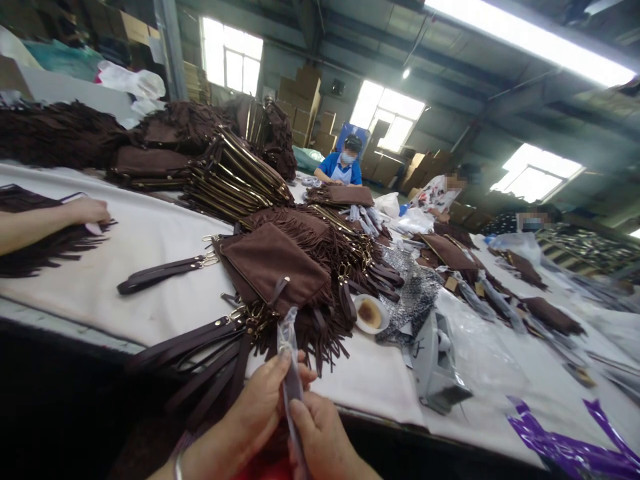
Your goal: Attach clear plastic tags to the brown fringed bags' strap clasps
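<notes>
Between my hands, at the table's front edge, is a dark wrist strap (293,393) in a see-through plastic sleeve. My left hand (263,397) pinches its upper part, near the metal hardware. Lower down, my right hand (323,433) grips the sleeve with the thumb on top. Just beyond lies a brown fringed pouch (275,263) on a heap of similar ones. Several bare wrist straps (205,350) with gold clasps hang from the heap over the edge. A single strap (163,272) points left across the white cloth.
Stacked zippered pouches (233,177) stand at the back left. A co-worker's hand (90,210) rests on fringe at the far left. To the right are a small dish (371,313), a grey tape-dispenser-like box (437,363) and purple plastic (550,433). Other people sit farther back.
</notes>
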A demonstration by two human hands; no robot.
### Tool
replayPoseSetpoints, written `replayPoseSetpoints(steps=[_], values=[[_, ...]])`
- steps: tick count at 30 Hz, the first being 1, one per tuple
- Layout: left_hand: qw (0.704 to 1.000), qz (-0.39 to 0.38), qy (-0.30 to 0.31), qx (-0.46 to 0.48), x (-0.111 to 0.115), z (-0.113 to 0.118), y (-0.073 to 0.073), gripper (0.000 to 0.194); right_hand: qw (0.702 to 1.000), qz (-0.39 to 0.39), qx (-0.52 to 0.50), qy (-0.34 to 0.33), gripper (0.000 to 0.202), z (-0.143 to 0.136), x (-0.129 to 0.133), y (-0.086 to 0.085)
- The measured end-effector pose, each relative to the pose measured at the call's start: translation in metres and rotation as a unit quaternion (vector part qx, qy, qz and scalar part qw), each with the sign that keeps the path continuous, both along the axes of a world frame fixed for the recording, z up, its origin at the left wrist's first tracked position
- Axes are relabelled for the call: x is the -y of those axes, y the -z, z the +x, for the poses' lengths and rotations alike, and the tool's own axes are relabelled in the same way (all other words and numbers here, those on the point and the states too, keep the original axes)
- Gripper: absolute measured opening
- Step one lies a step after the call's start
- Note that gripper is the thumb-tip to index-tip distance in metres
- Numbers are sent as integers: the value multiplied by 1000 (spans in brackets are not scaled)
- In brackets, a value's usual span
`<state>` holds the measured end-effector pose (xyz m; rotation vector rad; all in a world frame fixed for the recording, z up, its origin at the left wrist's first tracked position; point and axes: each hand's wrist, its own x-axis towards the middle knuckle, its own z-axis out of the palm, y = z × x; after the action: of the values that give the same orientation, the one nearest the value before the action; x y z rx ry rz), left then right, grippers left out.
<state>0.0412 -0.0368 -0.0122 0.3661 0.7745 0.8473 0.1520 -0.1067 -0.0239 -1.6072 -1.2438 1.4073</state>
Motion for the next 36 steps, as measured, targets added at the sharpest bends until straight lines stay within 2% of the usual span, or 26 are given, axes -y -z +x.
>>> replayPoseSetpoints(steps=[2, 4, 7, 9, 12, 14, 17, 22, 26, 29, 32, 36], values=[[1000, 3, -29, -6, 0, -2, 1, 27, 991, 54, 91, -76, 48, 5, -5, -9], [999, 24, -19, -22, -7, -10, -1, 27, 962, 163, 201, -87, 37, 13, -16, -21], [995, 55, 48, -71, -18, -28, -7, 30, 891, 328, 303, -79, 27, 23, -44, -41], [988, 68, 94, -99, -23, -39, -13, 33, 827, 413, 359, -129, 29, 23, -67, -53], [977, 82, 140, -136, -26, -52, -21, 37, 738, 475, 420, -230, 24, 16, -98, -63], [972, 81, 149, -163, -26, -58, -23, 39, 707, 489, 428, -280, 18, 10, -112, -66], [966, 95, 143, -192, -25, -63, -19, 38, 698, 475, 420, -334, 15, 3, -123, -69], [943, 191, 80, -262, -22, -64, -5, 36, 699, 396, 443, -398, 7, -8, -129, -73], [924, 252, 23, -288, -19, -64, -3, 30, 695, 349, 465, -423, 9, -19, -135, -76], [897, 306, 1, -319, -19, -65, -4, 20, 713, 324, 460, -419, 13, -24, -140, -78], [914, 285, -27, -287, -21, -66, -4, 12, 725, 312, 447, -421, 22, -27, -144, -79], [934, 243, -27, -261, -21, -67, -4, 19, 709, 304, 444, -456, 10, -30, -145, -78]])
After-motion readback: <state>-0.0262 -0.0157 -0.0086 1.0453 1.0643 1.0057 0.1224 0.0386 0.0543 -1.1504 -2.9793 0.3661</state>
